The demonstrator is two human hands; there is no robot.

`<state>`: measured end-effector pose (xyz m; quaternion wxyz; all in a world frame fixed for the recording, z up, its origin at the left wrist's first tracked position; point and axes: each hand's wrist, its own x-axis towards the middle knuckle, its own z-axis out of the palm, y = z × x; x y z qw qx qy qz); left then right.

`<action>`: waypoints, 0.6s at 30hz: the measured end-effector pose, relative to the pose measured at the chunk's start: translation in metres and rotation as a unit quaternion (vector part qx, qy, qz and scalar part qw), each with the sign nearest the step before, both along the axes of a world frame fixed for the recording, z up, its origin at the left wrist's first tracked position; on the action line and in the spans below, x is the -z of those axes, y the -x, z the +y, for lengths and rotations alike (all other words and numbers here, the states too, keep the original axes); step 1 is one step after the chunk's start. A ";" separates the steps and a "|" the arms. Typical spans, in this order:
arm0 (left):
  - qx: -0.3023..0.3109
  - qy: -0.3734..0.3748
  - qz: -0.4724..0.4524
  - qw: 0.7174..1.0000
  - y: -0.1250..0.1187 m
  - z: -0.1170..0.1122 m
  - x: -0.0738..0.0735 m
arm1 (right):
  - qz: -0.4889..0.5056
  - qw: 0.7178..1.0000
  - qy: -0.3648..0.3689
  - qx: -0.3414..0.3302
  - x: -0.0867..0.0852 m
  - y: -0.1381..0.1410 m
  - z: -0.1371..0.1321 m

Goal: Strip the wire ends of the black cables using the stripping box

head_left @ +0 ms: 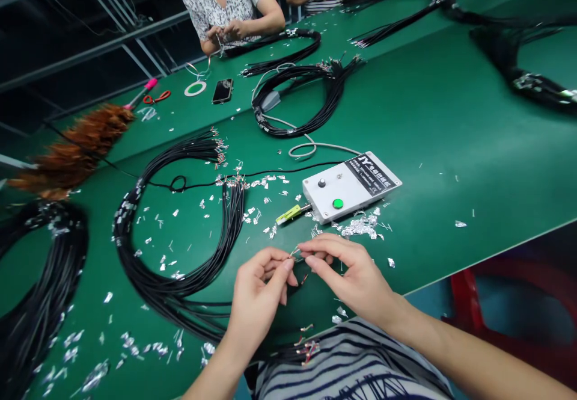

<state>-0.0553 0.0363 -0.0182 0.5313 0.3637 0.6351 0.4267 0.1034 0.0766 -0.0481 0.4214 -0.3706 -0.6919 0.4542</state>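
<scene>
My left hand (259,295) is closed on the end of a black cable, pinching it between thumb and forefinger. Thin bare wires (294,252) stick out from that grip. Thumb and fingertips of my right hand (349,270) pinch at the tips of these same wires. Several more black cables (198,319) pass beneath my left wrist, and their stripped ends (308,350) show coloured wires near my lap. Just beyond my hands lies a light grey control box (331,189) with a green button and a knob. A yellow-green clip-like head (291,214) juts from its near side.
Bundled black cables (124,225) curve at left, with another coil (324,108) behind the box. Foil scraps (360,227) litter the green table (451,165). A feather duster (85,141), scissors (157,97), tape roll (195,88) and phone (222,91) lie farther back. Two people sit opposite.
</scene>
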 end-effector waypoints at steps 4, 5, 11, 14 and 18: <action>-0.018 -0.013 0.010 1.000 -0.001 -0.002 0.003 | -0.112 0.970 -0.217 0.020 0.004 -0.003 -0.007; -0.025 -0.017 0.013 0.999 -0.001 -0.002 0.003 | -0.140 0.955 -0.261 0.021 0.005 -0.004 -0.008; -0.042 -0.038 0.018 0.998 -0.003 -0.006 0.007 | -0.099 0.980 -0.173 0.027 0.011 -0.003 -0.004; -0.046 -0.044 0.026 0.998 -0.003 -0.007 0.007 | -0.006 0.997 0.070 0.016 0.008 0.002 0.002; -0.047 -0.052 0.037 0.997 -0.003 -0.007 0.006 | 0.080 0.957 0.276 -0.039 0.003 0.012 0.006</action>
